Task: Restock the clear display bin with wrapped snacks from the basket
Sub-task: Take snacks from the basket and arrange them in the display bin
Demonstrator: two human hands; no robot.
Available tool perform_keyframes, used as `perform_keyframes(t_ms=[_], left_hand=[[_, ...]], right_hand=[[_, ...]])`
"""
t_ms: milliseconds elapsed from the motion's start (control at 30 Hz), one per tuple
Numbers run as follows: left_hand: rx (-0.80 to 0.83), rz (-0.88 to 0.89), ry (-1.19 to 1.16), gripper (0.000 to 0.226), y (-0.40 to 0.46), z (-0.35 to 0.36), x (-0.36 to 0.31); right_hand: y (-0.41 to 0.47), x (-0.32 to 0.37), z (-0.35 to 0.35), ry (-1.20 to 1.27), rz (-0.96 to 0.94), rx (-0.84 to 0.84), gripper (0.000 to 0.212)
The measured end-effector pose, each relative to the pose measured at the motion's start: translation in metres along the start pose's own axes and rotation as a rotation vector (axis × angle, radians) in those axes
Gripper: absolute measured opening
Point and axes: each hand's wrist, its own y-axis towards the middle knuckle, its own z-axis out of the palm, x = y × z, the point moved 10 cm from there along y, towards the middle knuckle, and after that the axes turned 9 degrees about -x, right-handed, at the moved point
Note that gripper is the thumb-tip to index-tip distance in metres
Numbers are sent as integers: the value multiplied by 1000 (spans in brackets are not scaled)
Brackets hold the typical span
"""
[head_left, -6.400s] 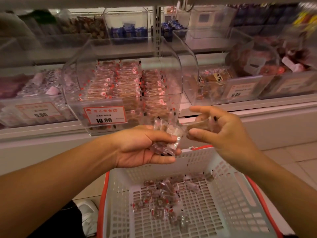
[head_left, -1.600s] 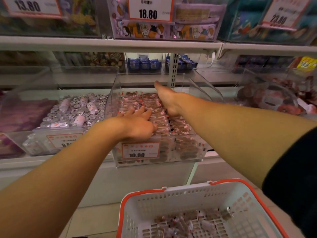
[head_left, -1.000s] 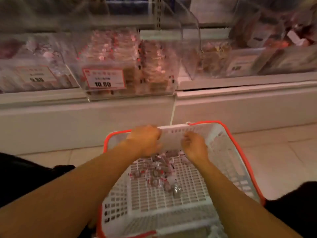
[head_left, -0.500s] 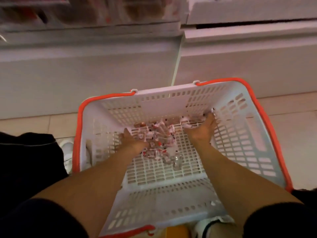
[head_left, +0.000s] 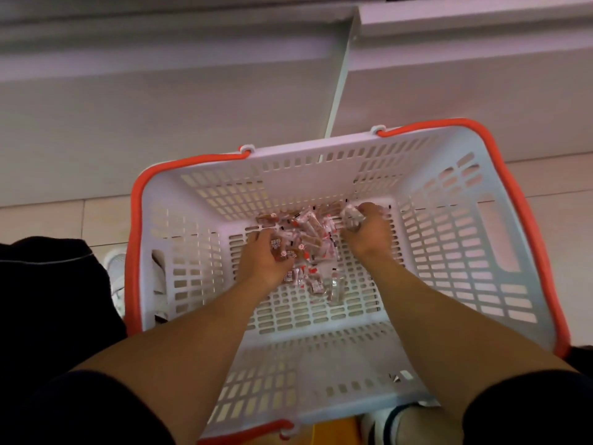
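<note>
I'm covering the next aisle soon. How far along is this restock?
Done: not visible, the bin is out of view. In hand: left hand and right hand are gathering wrapped snacks in the basket. Left: that small pile on the basket floor.

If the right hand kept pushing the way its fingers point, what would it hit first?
Probably the far wall of the basket, just beyond the right hand, which grips wrapped snacks near the far edge of the floor; depth is hard to judge.
</note>
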Motion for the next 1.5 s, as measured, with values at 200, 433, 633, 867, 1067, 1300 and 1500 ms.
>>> perform_keyframes(t_ms=[200, 433, 633, 867, 1067, 1300, 1500], left_hand=[[89, 64, 193, 45, -17, 8, 1], [153, 147, 590, 56, -40, 14, 5], [53, 89, 467, 33, -30, -8, 1], [239, -475, -267, 23, -49, 3, 38], [613, -561, -282, 15, -103, 38, 39], [691, 79, 445, 44, -107, 50, 27], [577, 8, 234, 37, -102, 58, 21]], right_hand=[[-24, 4, 9, 53, 0, 77, 42], [-31, -18, 6, 166, 297, 170, 33], [-41, -30, -5, 192, 446, 226, 34], [-49, 20, -25, 143, 251, 485, 49], [-120, 43, 16, 103, 190, 850, 59], [-148, -5, 43, -259, 218, 916, 28], [-151, -21, 56, -190, 335, 949, 39]])
